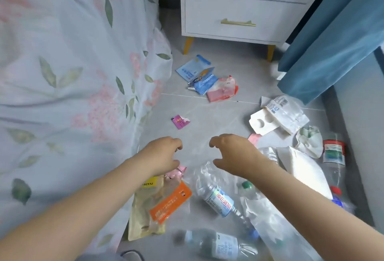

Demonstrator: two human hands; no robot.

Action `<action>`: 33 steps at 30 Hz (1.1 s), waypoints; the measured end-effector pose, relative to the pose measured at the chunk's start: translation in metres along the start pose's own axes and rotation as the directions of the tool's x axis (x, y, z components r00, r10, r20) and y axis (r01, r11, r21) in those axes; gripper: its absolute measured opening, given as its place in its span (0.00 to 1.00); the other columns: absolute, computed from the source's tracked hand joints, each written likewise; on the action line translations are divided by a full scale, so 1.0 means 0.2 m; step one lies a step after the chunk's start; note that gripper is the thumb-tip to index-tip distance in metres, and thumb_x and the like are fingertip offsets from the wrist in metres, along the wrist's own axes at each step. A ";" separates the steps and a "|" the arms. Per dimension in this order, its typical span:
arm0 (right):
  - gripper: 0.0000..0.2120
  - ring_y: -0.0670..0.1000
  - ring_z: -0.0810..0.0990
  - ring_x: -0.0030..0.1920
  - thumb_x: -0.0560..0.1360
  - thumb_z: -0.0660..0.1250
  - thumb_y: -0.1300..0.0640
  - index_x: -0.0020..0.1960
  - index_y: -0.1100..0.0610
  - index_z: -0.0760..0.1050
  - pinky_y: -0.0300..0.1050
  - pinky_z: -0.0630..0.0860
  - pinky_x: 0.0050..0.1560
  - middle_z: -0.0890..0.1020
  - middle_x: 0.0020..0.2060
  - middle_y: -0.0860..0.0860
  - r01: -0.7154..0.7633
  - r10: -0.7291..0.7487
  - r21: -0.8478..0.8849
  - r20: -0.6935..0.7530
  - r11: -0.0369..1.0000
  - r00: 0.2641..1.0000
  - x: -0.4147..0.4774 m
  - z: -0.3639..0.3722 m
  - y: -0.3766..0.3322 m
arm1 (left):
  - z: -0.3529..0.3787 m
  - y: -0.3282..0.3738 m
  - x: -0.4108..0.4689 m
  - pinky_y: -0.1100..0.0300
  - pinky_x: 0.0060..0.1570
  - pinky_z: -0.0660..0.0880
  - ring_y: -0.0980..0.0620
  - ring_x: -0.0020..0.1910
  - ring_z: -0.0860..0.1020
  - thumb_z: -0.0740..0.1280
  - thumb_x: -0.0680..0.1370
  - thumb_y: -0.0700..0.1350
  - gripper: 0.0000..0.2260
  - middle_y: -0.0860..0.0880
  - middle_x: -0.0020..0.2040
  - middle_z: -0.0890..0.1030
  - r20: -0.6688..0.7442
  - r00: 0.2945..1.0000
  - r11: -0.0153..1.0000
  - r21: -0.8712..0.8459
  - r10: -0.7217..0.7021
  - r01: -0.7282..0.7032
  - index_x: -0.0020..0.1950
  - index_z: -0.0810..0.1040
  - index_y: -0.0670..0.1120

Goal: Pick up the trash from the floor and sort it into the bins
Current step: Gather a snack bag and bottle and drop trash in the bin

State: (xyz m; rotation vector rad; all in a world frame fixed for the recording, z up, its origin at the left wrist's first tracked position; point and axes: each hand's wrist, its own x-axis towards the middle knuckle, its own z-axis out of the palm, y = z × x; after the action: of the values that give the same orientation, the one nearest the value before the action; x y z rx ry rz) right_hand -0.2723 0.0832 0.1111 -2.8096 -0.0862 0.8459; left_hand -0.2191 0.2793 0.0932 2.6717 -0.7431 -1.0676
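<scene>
Many pieces of trash (219,198) lay on the floor (218,115) beside the bed (62,73). My left hand (164,153) and right hand (230,152) hung above them, fingers loosely curled, holding nothing. I judged the picking was only starting; the next move was to grasp one piece.

Grey tiled floor (207,119), floral bedspread (72,73), white nightstand (239,7), teal curtain (332,42).

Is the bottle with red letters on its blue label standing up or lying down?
Lying down: the bottle rests on its side on the floor.
</scene>
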 end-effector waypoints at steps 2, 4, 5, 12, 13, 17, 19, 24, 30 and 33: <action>0.22 0.54 0.75 0.60 0.75 0.65 0.52 0.68 0.52 0.69 0.46 0.74 0.56 0.76 0.60 0.51 0.032 -0.033 -0.042 -0.010 0.999 0.999 0.13 0.19 0.02 | 0.13 -0.08 0.13 0.57 0.59 0.70 0.48 0.61 0.73 0.65 0.76 0.47 0.20 0.47 0.64 0.73 -0.012 0.999 0.996 0.085 0.029 -0.028 0.68 0.69 0.47; 0.22 0.53 0.74 0.62 0.75 0.65 0.52 0.68 0.52 0.69 0.45 0.73 0.57 0.76 0.61 0.50 0.068 -0.069 -0.077 -0.015 0.995 0.997 0.25 0.34 0.04 | 0.26 -0.17 0.24 0.56 0.59 0.71 0.47 0.61 0.73 0.65 0.77 0.47 0.20 0.47 0.64 0.73 -0.031 0.998 0.990 0.137 0.048 -0.044 0.68 0.69 0.47; 0.22 0.52 0.73 0.62 0.75 0.65 0.52 0.68 0.51 0.69 0.45 0.72 0.57 0.76 0.61 0.50 0.081 -0.082 -0.087 -0.014 0.993 0.997 0.28 0.41 0.04 | 0.32 -0.21 0.28 0.57 0.58 0.71 0.47 0.61 0.73 0.65 0.77 0.47 0.20 0.47 0.64 0.73 -0.032 0.998 0.989 0.143 0.053 -0.047 0.68 0.69 0.47; 0.22 0.52 0.74 0.62 0.74 0.65 0.50 0.68 0.50 0.69 0.46 0.72 0.60 0.76 0.61 0.49 0.132 -0.133 -0.160 0.000 0.978 0.991 0.14 0.69 0.02 | 0.66 -0.41 0.18 0.58 0.54 0.71 0.49 0.56 0.75 0.69 0.74 0.55 0.19 0.49 0.58 0.77 -0.065 0.998 0.998 0.064 -0.004 0.008 0.60 0.74 0.47; 0.23 0.52 0.74 0.62 0.74 0.66 0.49 0.68 0.49 0.69 0.46 0.72 0.60 0.76 0.61 0.49 0.132 -0.134 -0.154 -0.002 0.979 0.991 0.10 0.70 0.01 | 0.68 -0.42 0.15 0.59 0.53 0.71 0.49 0.56 0.75 0.69 0.73 0.55 0.19 0.49 0.58 0.78 -0.059 0.998 0.998 0.061 -0.019 0.023 0.60 0.74 0.47; 0.23 0.52 0.73 0.63 0.75 0.65 0.49 0.69 0.49 0.68 0.46 0.71 0.62 0.75 0.62 0.49 0.160 -0.159 -0.160 0.017 0.974 0.987 0.07 0.75 -0.05 | 0.72 -0.43 0.07 0.62 0.51 0.69 0.49 0.58 0.75 0.69 0.72 0.59 0.23 0.49 0.59 0.77 -0.045 0.997 0.997 0.050 -0.063 0.065 0.61 0.72 0.48; 0.23 0.52 0.73 0.63 0.75 0.65 0.50 0.69 0.49 0.68 0.46 0.71 0.61 0.75 0.62 0.50 0.173 -0.174 -0.189 0.010 0.967 0.985 0.08 0.76 -0.06 | 0.73 -0.41 0.06 0.62 0.52 0.69 0.49 0.59 0.74 0.69 0.71 0.62 0.26 0.49 0.60 0.75 -0.036 0.995 0.995 0.028 -0.092 0.093 0.63 0.71 0.49; 0.23 0.53 0.73 0.64 0.75 0.64 0.50 0.69 0.50 0.68 0.46 0.71 0.62 0.75 0.63 0.50 0.171 -0.167 -0.225 0.040 0.959 0.985 0.11 0.80 -0.08 | 0.82 -0.40 0.04 0.50 0.67 0.66 0.40 0.69 0.63 0.67 0.60 0.74 0.53 0.43 0.71 0.60 0.093 0.963 0.964 0.106 -0.253 0.243 0.76 0.55 0.48; 0.22 0.53 0.73 0.63 0.75 0.64 0.50 0.68 0.51 0.68 0.48 0.72 0.61 0.75 0.62 0.51 0.165 -0.149 -0.243 0.079 0.956 0.986 0.14 0.86 -0.05 | 0.91 -0.42 0.11 0.43 0.74 0.50 0.31 0.75 0.41 0.70 0.60 0.72 0.62 0.44 0.77 0.33 0.155 0.933 0.946 0.085 -0.324 0.314 0.76 0.32 0.51; 0.23 0.54 0.72 0.63 0.75 0.64 0.50 0.68 0.52 0.67 0.48 0.72 0.61 0.74 0.62 0.52 0.157 -0.141 -0.250 0.079 0.955 0.987 0.17 0.89 -0.03 | 1.01 -0.47 0.20 0.41 0.74 0.51 0.31 0.74 0.38 0.73 0.57 0.71 0.65 0.47 0.75 0.29 0.126 0.945 0.952 -0.004 -0.302 0.305 0.74 0.28 0.54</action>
State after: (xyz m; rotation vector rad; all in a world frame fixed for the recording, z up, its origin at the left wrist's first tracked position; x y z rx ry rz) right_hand -0.3419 0.1239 -0.0506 -2.9639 -0.4421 0.9443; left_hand -0.2959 0.3461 -0.1088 2.7810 -0.3375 -1.3136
